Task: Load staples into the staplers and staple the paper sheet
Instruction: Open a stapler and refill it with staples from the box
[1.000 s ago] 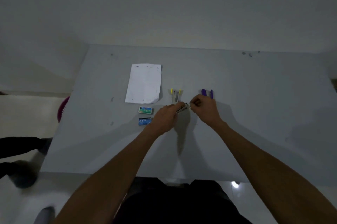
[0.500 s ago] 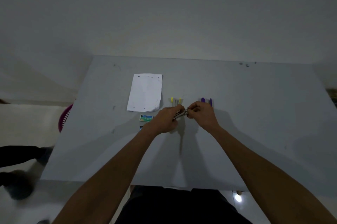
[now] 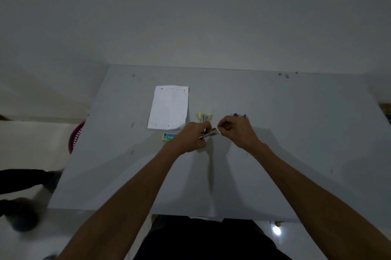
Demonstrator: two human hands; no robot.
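M: Both hands sit slightly farther up the table than a second ago. The left wrist now hides the blue staple box. Grip unchanged.
T: Grip detail?
M: Left hand (image 3: 193, 138) wrapped round small silver metal stapler (image 3: 209, 133), held just above grey tabletop (image 3: 296, 137). Right hand (image 3: 236, 130) pinches its front end. Staple strip between the fingertips: cannot tell.
T: Handling?
M: Judged light, stiff, smooth metal; may slip. Hold body by its sides, leave magazine free. Staple strips likely brittle.
T: Surroundings, print?
M: Yellow-tipped stapler (image 3: 204, 116) and purple stapler (image 3: 239, 115) just beyond the hands. White paper sheet (image 3: 169, 107) farther left. Green staple box (image 3: 168, 136) beside left hand, print unreadable.
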